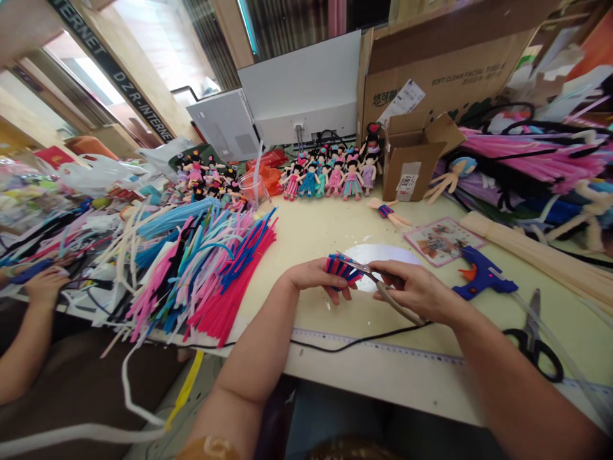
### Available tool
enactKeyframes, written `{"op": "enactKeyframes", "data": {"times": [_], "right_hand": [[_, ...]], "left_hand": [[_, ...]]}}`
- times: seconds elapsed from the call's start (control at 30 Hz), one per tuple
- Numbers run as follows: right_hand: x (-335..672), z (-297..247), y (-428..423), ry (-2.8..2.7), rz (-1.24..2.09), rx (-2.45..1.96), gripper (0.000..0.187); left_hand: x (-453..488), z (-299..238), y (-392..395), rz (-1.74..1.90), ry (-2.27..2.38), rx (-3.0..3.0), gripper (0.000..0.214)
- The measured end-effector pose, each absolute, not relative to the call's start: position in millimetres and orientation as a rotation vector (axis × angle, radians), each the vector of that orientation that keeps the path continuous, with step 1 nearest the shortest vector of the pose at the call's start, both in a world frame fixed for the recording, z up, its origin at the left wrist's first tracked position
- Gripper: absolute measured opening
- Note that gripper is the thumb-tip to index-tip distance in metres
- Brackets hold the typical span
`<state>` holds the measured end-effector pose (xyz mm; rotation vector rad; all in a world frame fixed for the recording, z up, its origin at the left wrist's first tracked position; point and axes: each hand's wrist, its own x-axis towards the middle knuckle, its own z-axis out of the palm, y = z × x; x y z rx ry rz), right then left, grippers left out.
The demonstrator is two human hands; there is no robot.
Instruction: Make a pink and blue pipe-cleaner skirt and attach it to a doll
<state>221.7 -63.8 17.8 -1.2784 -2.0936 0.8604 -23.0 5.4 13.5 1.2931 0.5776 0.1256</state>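
My left hand (pixel 313 276) is closed around a small bundle of pink and blue pipe-cleaner pieces (pixel 341 267), held just above the pale table (pixel 335 364). My right hand (pixel 417 291) grips a pair of scissors (pixel 383 285) whose blades touch the right side of the bundle. A white round disc (pixel 383 254) lies on the table right behind both hands.
A big heap of coloured pipe cleaners (pixel 211 268) fills the left. Rows of small dolls (pixel 330 176) stand at the back by cardboard boxes (pixel 412 160). A blue glue gun (pixel 481 275), black scissors (pixel 536 345) and a black cable (pixel 354 342) lie nearby. Another person's hand (pixel 43 284) is at far left.
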Motion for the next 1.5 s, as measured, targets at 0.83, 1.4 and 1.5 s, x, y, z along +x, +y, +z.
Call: {"op": "enactKeyframes", "data": {"times": [0.83,1.4,1.5], "right_hand": [[225.5,26.1,-67.1,-2.251,0.636,-1.298,0.034],[231.0,23.7,-68.6,-2.212,0.817,-1.331,0.045],[231.3,25.4,-69.2,-2.226,0.852,-1.319,0.048]], "left_hand": [[-23.4,14.6,3.4,0.122,0.574,1.275,0.036],[-20.3,14.5,1.7,0.106,0.559,1.267,0.039],[-20.2,14.1,1.3,0.101,0.549,1.273,0.040]]}}
